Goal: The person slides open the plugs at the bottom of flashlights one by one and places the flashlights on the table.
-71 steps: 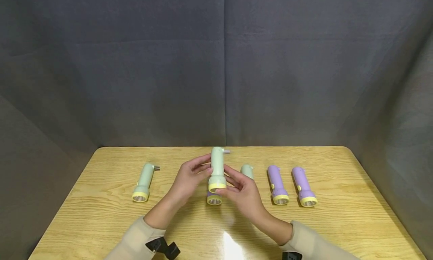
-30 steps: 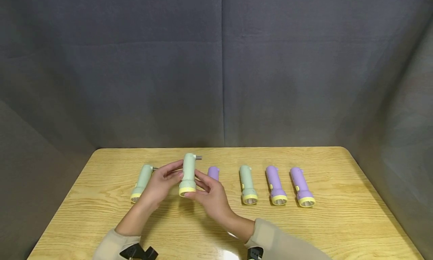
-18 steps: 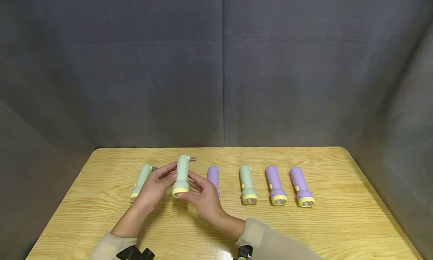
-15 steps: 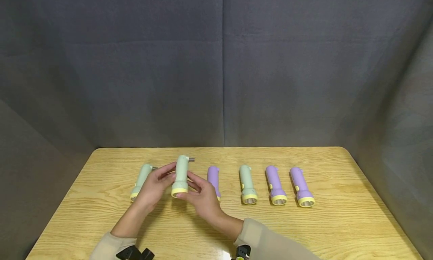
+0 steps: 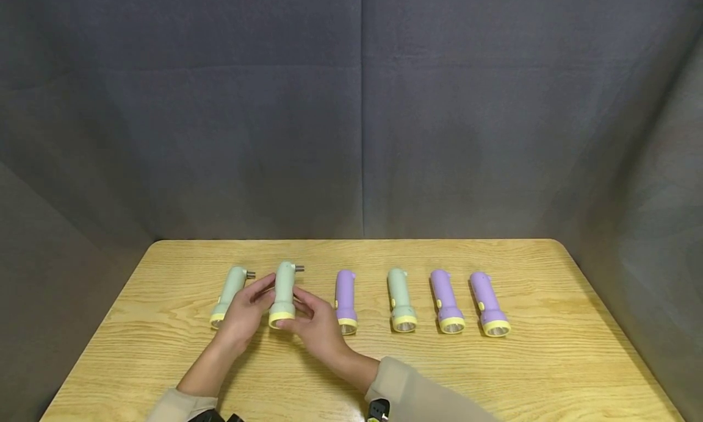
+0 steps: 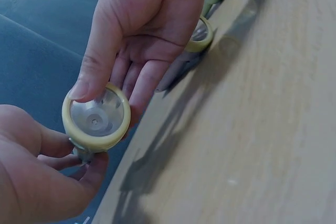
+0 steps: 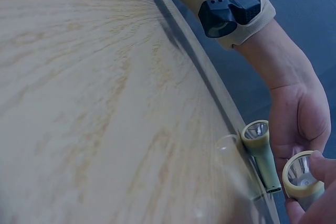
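Observation:
Both hands hold a pale green flashlight (image 5: 284, 291) with a yellow rim and metal plug prongs jutting right from its upper end. My left hand (image 5: 243, 317) pinches the handle's left side between thumb and fingers. From the right, my right hand (image 5: 320, 329) grips the head, thumb over the rim. In the left wrist view the flashlight's lens (image 6: 97, 116) faces the camera, between the two hands. It is low over the table; whether it touches the wood I cannot tell. Left of it lies a second green flashlight (image 5: 232, 293) with prongs out, partly behind my left hand.
To the right, a purple flashlight (image 5: 345, 294), a green flashlight (image 5: 401, 297) and two more purple flashlights, one inner (image 5: 446, 297) and one outer (image 5: 488, 300), lie in a row on the wooden table (image 5: 439, 373). A dark grey cloth (image 5: 274, 135) hangs behind.
Both hands have carried the green flashlight left and lowered it, from in front of the purple one toward the left green one. The purple flashlight once behind it is now in view.

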`<state>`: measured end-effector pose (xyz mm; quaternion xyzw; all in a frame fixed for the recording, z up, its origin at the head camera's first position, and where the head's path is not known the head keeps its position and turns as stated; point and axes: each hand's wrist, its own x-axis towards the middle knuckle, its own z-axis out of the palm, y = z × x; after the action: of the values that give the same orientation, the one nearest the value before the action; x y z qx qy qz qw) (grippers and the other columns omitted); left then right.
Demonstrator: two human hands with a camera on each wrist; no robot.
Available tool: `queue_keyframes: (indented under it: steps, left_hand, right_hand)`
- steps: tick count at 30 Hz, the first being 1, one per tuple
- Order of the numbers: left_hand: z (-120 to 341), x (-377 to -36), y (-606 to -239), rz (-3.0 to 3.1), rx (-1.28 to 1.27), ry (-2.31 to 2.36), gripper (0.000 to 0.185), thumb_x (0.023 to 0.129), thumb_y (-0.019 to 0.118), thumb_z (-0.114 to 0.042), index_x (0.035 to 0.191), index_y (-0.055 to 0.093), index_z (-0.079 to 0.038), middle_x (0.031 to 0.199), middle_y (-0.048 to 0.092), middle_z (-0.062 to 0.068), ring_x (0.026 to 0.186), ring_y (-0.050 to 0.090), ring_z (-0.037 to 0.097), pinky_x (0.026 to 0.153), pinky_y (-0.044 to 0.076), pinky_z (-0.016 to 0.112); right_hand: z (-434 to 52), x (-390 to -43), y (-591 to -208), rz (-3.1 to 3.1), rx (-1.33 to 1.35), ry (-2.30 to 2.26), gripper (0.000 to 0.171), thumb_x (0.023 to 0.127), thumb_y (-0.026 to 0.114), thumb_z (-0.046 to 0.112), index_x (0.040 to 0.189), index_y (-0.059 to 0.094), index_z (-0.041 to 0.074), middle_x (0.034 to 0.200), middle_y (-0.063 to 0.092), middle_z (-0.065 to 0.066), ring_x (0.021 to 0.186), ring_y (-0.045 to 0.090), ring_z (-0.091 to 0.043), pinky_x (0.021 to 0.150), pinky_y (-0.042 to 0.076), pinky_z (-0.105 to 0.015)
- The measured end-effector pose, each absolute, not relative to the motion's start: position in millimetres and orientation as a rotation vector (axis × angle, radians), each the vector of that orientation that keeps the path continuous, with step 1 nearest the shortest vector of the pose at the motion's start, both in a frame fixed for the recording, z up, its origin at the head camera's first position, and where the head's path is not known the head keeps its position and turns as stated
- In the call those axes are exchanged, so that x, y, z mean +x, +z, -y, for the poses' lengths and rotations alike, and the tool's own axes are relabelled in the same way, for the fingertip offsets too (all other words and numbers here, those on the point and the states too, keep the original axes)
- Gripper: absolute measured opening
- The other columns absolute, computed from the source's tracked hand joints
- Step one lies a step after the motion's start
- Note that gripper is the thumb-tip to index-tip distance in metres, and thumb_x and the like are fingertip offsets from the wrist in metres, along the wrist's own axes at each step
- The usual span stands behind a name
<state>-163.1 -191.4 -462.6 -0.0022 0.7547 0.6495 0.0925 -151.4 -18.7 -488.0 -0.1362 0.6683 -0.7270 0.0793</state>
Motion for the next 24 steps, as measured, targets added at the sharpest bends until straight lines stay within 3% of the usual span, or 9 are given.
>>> queue_keyframes:
  steps: [9,24]
  left_hand:
    - [192,-158,-475,-2.237,-0.103,2.008,0.048,0.11,0.038,-0.006,0.155,0.029,0.008,0.16,0.029,0.027,0.15,0.023,0.041,0.123,0.02,0.052]
    - [190,-157,-482,-2.215,-0.213,2.074,0.047,0.109,0.04,-0.004,0.153,0.031,0.01,0.158,0.031,0.029,0.149,0.026,0.041,0.123,0.023,0.049]
  right_hand:
    - [29,-151,-496,-2.056,-0.4,-2.119,0.067,0.089,0.077,0.004,0.146,0.046,-0.009,0.148,0.051,-0.022,0.131,0.055,-0.033,0.097,0.053,-0.025]
    - [36,-154,-502,-2.055,-0.372,-2.109,0.064,0.088,0.077,0.002,0.145,0.048,-0.009,0.145,0.053,-0.023,0.129,0.057,-0.033,0.096,0.053,-0.024]
